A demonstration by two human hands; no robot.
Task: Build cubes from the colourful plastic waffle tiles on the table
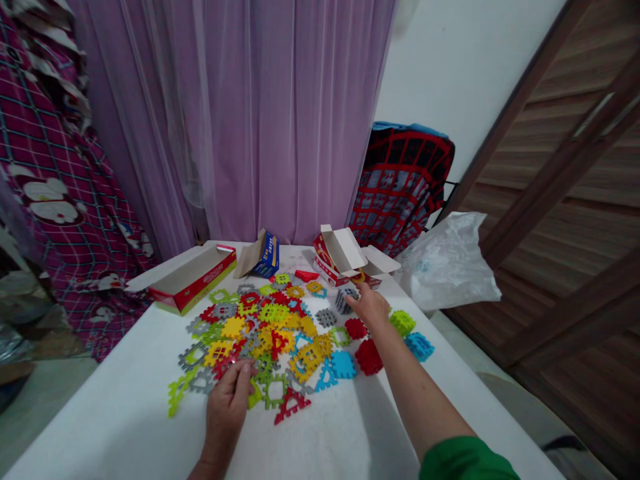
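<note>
Flat notched plastic building pieces in yellow, red, green, grey and blue lie in a loose pile [280,327] across the white table. At the pile's near edge rests my left hand [227,403], its fingers curled in with the thumb against them; whatever they pinch is hidden. My right hand [371,308] reaches to the far right of the pile, thumb and fingers closed at the right side of a grey block cube [344,301]. Close to that forearm sit a dark red cube [369,357], a smaller red block [355,328], a lime green cube [403,323] and a blue cube [419,347].
An open red-and-green box [193,283] stands at the back left, a blue box [267,255] at the back middle, and red-and-white boxes [335,257] at the back right. A clear plastic bag [445,263] hangs over the right edge. Purple curtains [280,120] are behind the table [125,413].
</note>
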